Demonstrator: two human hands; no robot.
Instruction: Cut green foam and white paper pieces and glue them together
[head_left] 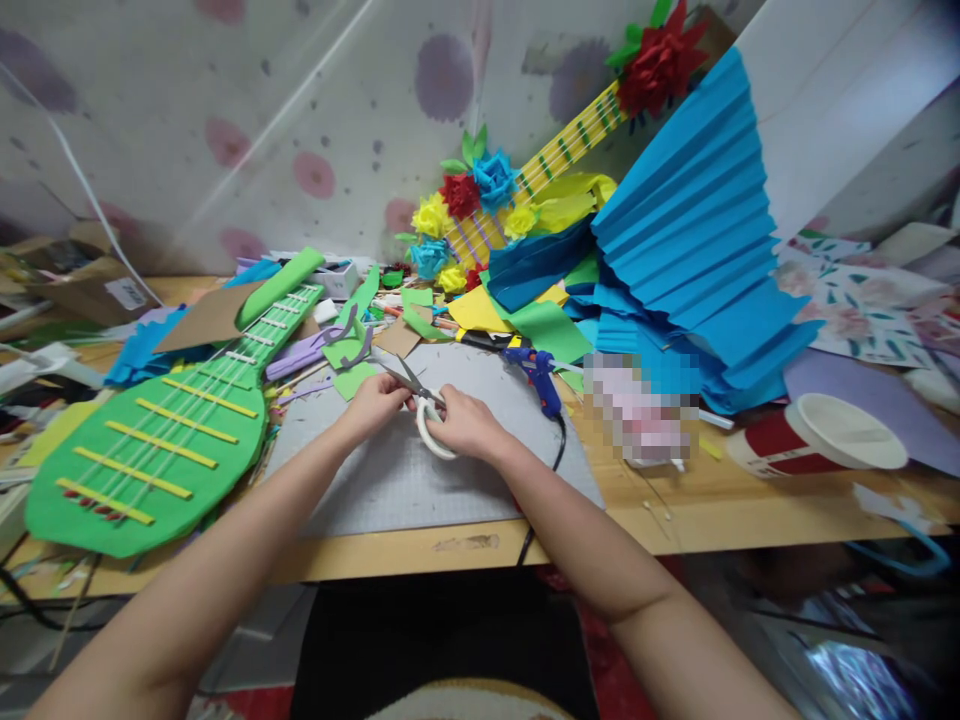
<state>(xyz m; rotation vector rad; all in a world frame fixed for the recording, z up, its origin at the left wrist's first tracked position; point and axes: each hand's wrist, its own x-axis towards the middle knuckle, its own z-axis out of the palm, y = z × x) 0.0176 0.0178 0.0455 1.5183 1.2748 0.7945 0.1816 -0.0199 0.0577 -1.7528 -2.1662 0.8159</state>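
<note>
Your right hand (466,425) held the parted scissors (424,393) above the grey board (360,490), while your left hand (377,405) was pinched narrow near them, on what I couldn't tell.

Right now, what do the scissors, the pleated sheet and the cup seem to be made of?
Scissors: grey blades, probably metal by their thin, pointed shape; the smooth white handles look like plastic.
Pleated sheet: matte blue paper, likely, since it holds sharp creases.
Cup: smooth; perhaps coated paper, given its printed red band, though plastic is possible.
</note>
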